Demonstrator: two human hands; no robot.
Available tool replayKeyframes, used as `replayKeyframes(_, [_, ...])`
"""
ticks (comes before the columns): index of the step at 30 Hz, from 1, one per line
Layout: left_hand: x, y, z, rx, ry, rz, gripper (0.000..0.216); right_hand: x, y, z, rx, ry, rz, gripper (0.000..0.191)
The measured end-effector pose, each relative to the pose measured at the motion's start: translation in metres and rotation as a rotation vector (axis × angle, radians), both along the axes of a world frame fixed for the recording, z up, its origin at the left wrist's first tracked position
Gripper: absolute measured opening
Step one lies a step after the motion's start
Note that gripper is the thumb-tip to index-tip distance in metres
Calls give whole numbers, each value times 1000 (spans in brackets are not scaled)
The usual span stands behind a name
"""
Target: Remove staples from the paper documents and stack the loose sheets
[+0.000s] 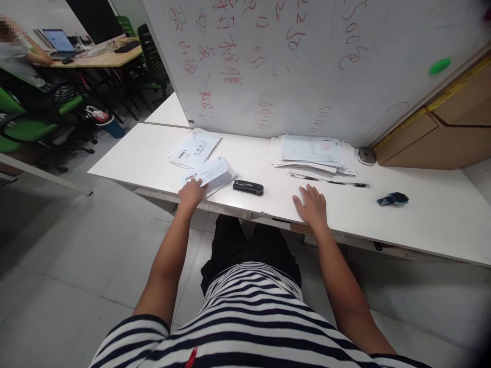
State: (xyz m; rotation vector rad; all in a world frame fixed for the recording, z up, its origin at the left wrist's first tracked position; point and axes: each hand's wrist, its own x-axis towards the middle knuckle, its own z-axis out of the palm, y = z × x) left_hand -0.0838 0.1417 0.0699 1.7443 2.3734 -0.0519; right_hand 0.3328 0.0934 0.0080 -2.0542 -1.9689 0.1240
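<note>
The left hand (192,193) grips a paper (215,170) near the front edge of the tabletop (128,148), by a stack (202,144), over what looks like another sheet (224,186). The right hand (312,204) rests released, fingers spread; a stapler (248,187) lies between.

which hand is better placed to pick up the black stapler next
Probably the right hand: it rests spread on the white table, nothing visible in it, close to the stapler. The left hand is about as close on the other side, but is at the printed papers.
</note>
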Motion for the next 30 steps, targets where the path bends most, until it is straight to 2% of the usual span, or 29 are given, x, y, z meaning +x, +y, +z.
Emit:
replayKeyframes(5, [2, -3, -1, 37, 44, -3, 46, 0, 0, -2, -1, -9, -1, 55])
replayKeyframes(8, [0, -6, 5, 84, 64, 29, 45, 0, 0, -2, 5, -10, 1, 54])
replayKeyframes(11, [-7, -12, 22, 150, 54, 83, 50, 0, 1, -2, 19, 7, 8, 53])
replayKeyframes(14, [-7, -28, 45, 294, 47, 139, 53, -1, 1, 0, 55, 82, 6, 53])
replayKeyframes(17, [12, -56, 62, 495, 14, 88, 52, -7, -6, 11, 105, 370, 34, 54])
replayKeyframes(19, [33, -74, 63, 561, -34, -71, 46, -16, -19, 24, 97, 727, 73, 59])
replayKeyframes(22, [71, -93, 50, 578, -173, -381, 37, -34, -45, 50, -66, 1245, 226, 72])
replayKeyframes(23, [83, -96, 42, 576, -236, -477, 35, -40, -54, 58, -134, 1347, 275, 76])
replayKeyframes(25, [104, -98, 23, 568, -344, -626, 31, -51, -68, 69, -230, 1462, 280, 80])
replayKeyframes(27, [120, -99, 4, 562, -387, -718, 27, -58, -78, 70, -268, 1528, 169, 74])
replayKeyframes(30, [135, -99, -23, 560, -367, -778, 26, -61, -87, 54, -273, 1605, -83, 60])
